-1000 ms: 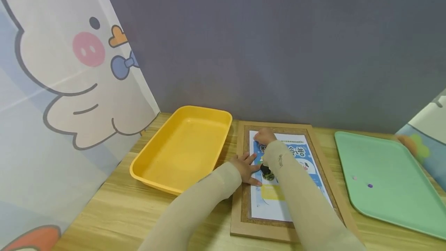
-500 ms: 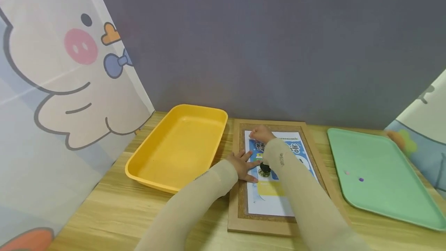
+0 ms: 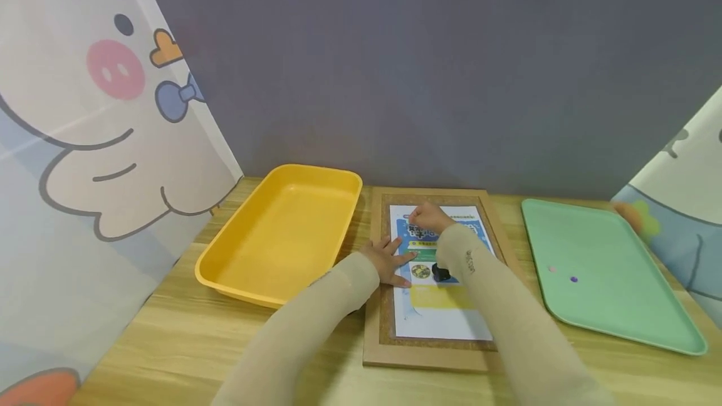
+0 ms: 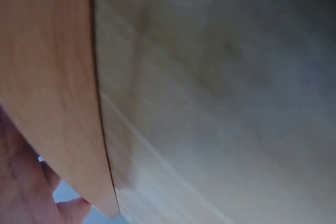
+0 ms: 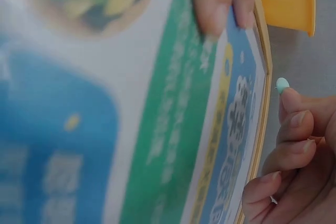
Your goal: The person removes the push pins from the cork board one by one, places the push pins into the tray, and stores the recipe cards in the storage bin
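Note:
A printed poster [image 3: 429, 327] lies on a cork board [image 3: 385, 312] with a wooden frame [image 3: 429, 357]. My left hand [image 3: 386, 263] rests with fingers spread on the poster's left edge; in the left wrist view part of this hand [image 4: 21, 182] shows beside the frame. My right hand [image 3: 431, 218] is over the upper left of the poster. Seen from the right wrist, its fingers curl in, and thumb and forefinger pinch a mint-green thumbtack [image 5: 282, 84]. The tack's short pin faces the board. The poster's top left corner shows beside the right hand.
Left of the board stands a deep yellow tray [image 3: 282, 240]. On the right a flat green tray [image 3: 609, 262] bears a pink tack [image 3: 552, 269] and a purple tack [image 3: 574, 279]. A grey partition [image 3: 395, 74] rises behind the table.
My right hand has drawn back to the right from the poster's top left corner, uncovering it. The left hand has stayed put on the board. The head view has swung slightly right.

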`<state>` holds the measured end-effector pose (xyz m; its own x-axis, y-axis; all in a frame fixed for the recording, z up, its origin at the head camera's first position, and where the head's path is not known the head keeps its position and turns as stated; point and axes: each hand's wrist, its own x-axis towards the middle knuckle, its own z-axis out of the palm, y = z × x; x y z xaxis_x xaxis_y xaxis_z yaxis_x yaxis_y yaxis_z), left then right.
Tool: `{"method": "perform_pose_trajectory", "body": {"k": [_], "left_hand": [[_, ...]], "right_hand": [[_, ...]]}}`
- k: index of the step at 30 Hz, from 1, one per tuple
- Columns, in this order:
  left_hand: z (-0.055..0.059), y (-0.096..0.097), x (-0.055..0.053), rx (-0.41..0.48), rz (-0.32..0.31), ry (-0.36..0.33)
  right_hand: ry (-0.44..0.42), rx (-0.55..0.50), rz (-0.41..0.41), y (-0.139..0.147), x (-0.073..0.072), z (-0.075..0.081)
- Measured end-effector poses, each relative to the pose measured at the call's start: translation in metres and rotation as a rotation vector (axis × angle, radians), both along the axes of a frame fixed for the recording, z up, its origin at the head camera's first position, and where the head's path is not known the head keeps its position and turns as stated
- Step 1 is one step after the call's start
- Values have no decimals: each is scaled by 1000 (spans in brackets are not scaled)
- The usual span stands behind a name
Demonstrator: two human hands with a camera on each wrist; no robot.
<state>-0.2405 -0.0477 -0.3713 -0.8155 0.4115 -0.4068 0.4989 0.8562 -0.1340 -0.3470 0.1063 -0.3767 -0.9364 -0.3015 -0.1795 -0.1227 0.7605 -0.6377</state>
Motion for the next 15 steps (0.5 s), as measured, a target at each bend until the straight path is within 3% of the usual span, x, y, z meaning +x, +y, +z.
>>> {"method": "perform_pose_trajectory", "body": {"k": [5,8,11,15], "left_hand": [[2,1,-3,-13,-7,23],[0,2,-4,46,22,-41],[-1,1,-9,215,103,-163],[0,-1,-17,583,230,-317]], "right_hand": [[12,14,-14,9,6,8],[21,24,-1,17,12,11],[30,32,8,26,15,13],[37,42,-9,40,19,16]]}}
